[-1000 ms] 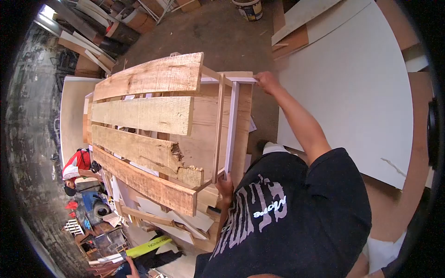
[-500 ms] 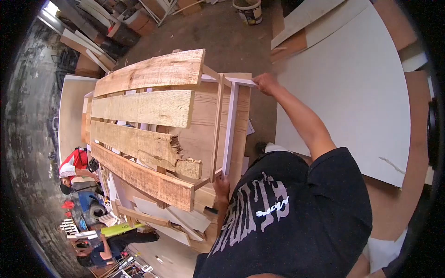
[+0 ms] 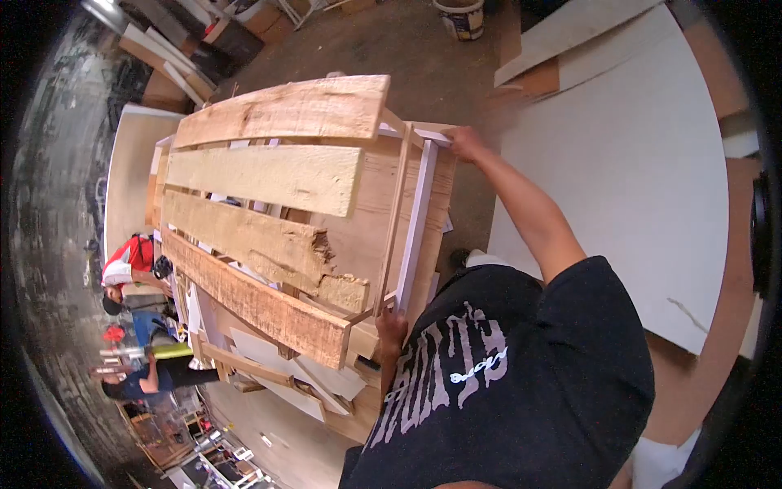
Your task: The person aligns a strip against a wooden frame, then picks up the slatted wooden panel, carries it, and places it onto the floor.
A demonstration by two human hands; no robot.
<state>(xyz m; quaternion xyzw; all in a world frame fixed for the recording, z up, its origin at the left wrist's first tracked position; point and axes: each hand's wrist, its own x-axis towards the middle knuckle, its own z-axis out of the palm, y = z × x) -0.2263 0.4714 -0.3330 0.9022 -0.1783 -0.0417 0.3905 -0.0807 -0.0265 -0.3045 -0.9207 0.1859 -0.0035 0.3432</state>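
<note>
A wooden frame (image 3: 418,220) with a pale painted end bar lies in front of me, several rough planks (image 3: 277,175) laid across it. One plank (image 3: 252,228) has a broken, jagged end. My right hand (image 3: 464,144) is closed around the frame's corner at the top of the view. Lower down, my left hand (image 3: 392,326) is closed at the other corner, near the end of the lowest plank (image 3: 261,297); part of its grip is hidden behind the bar. Under the frame shows a plywood sheet (image 3: 436,196).
A big white board (image 3: 611,179) fills the right side. A bucket (image 3: 460,18) stands on the floor at the top. Two people work at the far left, one in a red top (image 3: 134,265), another with a yellow-green object (image 3: 173,350). Board offcuts (image 3: 261,379) lie below the planks.
The view has shifted a little, so the frame and planks sit slightly further right and up. Both hands keep their hold. The far person now has the yellow-green object close to them.
</note>
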